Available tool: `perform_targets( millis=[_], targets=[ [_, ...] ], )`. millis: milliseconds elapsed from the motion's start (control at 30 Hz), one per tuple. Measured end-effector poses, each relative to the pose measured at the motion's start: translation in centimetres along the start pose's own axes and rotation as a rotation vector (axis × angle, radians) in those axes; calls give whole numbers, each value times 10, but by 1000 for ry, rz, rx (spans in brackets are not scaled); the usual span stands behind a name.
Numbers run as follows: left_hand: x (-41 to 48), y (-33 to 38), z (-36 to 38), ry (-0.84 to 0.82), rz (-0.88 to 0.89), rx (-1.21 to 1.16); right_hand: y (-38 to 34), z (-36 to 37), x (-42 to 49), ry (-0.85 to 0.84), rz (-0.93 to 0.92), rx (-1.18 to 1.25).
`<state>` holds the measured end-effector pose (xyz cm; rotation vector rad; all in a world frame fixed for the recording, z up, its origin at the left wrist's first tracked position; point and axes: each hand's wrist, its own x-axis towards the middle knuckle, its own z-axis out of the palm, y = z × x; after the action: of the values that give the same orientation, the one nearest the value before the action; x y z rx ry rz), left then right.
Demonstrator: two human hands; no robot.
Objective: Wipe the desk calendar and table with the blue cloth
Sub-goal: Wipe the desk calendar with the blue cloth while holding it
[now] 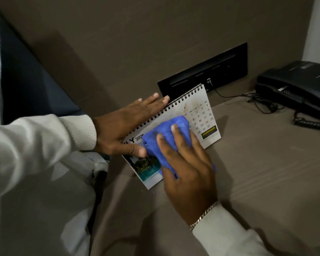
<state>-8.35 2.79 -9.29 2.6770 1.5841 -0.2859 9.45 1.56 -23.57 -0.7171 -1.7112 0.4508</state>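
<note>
On the desk calendar (201,115) we read "2026" after a large "Y", just beyond our left thumb, with the start of the word hidden. To the right of our right fingertips runs a grid of dates up to 31, and below it a dark box with yellow letters reading "RUNNER". The calendar stands tilted on the desk (266,172), spiral binding on top.

Our right hand (188,172) lies flat on the blue cloth (166,135), fingers (174,137) a little spread and pressing the bunched cloth against the calendar's face; the cloth is pinned under them rather than pinched. Our left hand (126,122) braces the calendar's left end, its fingers straight and together behind the binding, the thumb resting on the front page beside the cloth.

Well beyond our right fingers a black telephone (299,89) sits on the desk.
</note>
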Motion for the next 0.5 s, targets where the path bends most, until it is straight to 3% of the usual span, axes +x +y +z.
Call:
perform_targets(
  millis=[167, 367, 500],
  targets=[
    [0, -5, 4, 33, 15, 13, 6, 1, 9, -63, -124, -117],
    [1, -12, 6, 21, 15, -25, 24, 3, 17, -6, 181, -75],
    [1, -12, 4, 21, 21, -56, -4, 25, 2, -39, 63, -16]
  ],
)
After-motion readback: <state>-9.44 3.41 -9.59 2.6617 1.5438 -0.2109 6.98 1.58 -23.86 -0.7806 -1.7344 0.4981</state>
